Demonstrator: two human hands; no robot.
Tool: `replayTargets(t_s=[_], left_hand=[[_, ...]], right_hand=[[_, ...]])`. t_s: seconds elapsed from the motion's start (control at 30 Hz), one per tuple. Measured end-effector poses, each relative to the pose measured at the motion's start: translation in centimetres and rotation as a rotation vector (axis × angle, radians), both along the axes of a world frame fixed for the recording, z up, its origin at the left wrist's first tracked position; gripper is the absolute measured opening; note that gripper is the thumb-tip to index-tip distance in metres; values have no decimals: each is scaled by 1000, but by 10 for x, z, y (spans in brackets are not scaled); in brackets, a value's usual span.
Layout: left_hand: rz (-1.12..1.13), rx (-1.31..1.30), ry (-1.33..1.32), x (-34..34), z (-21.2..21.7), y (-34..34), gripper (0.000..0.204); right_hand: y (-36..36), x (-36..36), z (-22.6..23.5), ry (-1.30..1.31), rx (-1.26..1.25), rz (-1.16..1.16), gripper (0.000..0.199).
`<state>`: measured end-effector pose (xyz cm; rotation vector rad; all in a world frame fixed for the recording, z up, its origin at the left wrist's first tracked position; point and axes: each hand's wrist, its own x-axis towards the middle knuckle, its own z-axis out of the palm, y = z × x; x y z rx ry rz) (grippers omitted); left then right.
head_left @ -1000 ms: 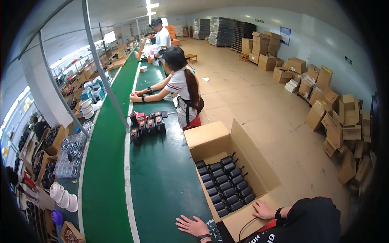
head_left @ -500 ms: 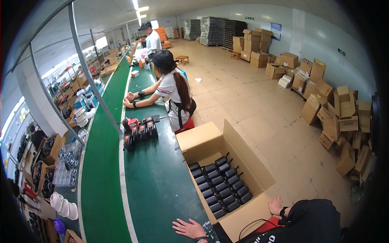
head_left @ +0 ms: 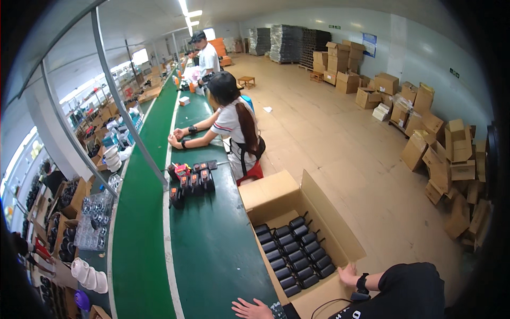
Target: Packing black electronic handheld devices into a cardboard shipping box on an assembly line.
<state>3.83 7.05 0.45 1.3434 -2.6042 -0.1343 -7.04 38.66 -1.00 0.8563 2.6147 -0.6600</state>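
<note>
My left hand (head_left: 252, 309) lies on the green tabletop (head_left: 226, 250) at the lower edge of the view, palm down with fingers spread, holding nothing. At the near right corner of an open cardboard box (head_left: 332, 218), my right hand (head_left: 348, 276) has its fingers bent over the cardboard edge; the fingertips are partly hidden. Rows of black, rounded units (head_left: 291, 248) fill the box, some with a short stub sticking out. Farther along the tabletop stands a group of black devices (head_left: 194, 181) with orange labels and one red item.
A green conveyor belt (head_left: 141, 234) runs along the left, with a metal post (head_left: 125, 101) beside it. Across the tabletop edge a co-worker (head_left: 237, 119) leans with both forearms on it; another person (head_left: 206, 56) stands farther off. Empty cartons (head_left: 451, 154) lie piled along the right wall.
My right hand has moved from lying spread on the near flap to the box's inner edge, fingers now bent. The left hand stays flat on the tabletop. The whole view has shifted slightly.
</note>
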Motion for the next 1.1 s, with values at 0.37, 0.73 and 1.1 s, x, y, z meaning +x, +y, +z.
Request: replayTargets(t_s=[0.37, 0.73, 1.1], left_hand=[[6, 36, -14, -4, 0, -2, 59], [-179, 819, 420, -5, 84, -147, 39], [-144, 328, 442, -128, 181, -337, 55]], right_hand=[[-221, -80, -15, 550, -401, 501, 67], [-343, -97, -4, 568, 136, 1008, 67], [-347, -95, 5, 622, 159, 981, 64]])
